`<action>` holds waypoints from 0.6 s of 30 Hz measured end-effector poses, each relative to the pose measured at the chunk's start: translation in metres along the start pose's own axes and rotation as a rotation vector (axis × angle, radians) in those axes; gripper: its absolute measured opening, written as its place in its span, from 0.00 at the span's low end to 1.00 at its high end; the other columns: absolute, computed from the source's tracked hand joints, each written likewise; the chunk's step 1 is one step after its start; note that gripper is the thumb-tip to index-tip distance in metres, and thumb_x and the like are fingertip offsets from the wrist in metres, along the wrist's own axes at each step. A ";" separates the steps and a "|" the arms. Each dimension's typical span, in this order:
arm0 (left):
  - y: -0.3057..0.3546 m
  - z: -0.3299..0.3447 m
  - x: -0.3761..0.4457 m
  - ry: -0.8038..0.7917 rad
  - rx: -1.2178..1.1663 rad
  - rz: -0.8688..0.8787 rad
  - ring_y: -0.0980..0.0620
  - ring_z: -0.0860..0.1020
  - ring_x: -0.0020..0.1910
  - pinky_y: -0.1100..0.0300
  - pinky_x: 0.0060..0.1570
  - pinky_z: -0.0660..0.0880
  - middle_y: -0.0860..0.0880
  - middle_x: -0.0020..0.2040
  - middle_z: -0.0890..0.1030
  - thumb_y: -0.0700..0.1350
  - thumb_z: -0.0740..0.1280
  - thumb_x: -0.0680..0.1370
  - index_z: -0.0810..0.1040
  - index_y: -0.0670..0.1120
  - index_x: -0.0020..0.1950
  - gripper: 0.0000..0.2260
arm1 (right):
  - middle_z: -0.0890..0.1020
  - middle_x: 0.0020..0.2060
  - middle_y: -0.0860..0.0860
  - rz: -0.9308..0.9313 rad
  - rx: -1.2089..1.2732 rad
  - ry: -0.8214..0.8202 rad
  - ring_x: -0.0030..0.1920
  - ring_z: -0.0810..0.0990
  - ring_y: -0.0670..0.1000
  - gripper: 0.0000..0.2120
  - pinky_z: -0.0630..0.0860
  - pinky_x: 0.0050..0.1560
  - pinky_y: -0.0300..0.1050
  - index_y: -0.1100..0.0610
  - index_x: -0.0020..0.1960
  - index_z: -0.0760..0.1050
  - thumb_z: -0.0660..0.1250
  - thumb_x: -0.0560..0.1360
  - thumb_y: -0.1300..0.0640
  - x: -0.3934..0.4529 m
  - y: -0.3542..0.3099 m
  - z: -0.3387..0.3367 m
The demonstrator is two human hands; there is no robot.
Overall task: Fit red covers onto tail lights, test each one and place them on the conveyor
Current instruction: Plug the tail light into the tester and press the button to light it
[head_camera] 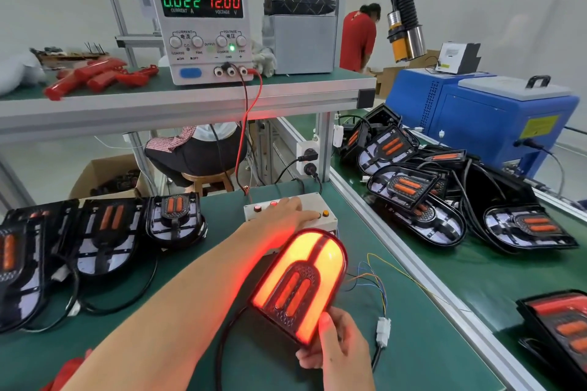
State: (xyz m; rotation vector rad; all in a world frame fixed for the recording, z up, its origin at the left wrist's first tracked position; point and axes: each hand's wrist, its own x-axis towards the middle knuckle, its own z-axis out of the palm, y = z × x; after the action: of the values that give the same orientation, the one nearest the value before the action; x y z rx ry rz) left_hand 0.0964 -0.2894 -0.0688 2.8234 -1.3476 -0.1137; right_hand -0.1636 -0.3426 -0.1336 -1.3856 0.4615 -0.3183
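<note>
On the upper shelf at far left lie loose red covers (95,76), and below them on the green bench (190,263) a row of uncovered tail lights (104,238) rests face up. Further right on the shelf stands a power supply (203,25) whose display reads 0.022 over "CURRENT A" and 12.00 over "VOLTAGE V", with knobs marked COARSE and FINE; red and black leads (244,124) drop from it to the bench. The left hand (282,216) reaches across with straight fingers pressing on the white switch box (317,209), gripping nothing. Just in front, the right hand (333,346) holds the covered tail light (298,286) by its lower corner, thumb on the face; it glows red-orange, tilted up off the bench. Right of the rail, on the conveyor (476,279), lies a heap of tail lights (413,187), beside a blue machine (495,117).
</note>
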 end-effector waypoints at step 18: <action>-0.006 0.008 0.005 0.027 0.053 0.011 0.42 0.65 0.68 0.44 0.67 0.64 0.46 0.68 0.67 0.48 0.60 0.85 0.60 0.66 0.79 0.25 | 0.82 0.27 0.62 -0.007 0.000 -0.001 0.27 0.83 0.60 0.05 0.80 0.28 0.48 0.56 0.54 0.75 0.61 0.84 0.59 0.002 0.008 -0.001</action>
State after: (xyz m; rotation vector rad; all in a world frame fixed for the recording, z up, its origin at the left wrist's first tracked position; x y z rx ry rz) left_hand 0.1034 -0.2896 -0.0777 2.8494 -1.3808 -0.0404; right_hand -0.1624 -0.3431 -0.1420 -1.3879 0.4558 -0.3227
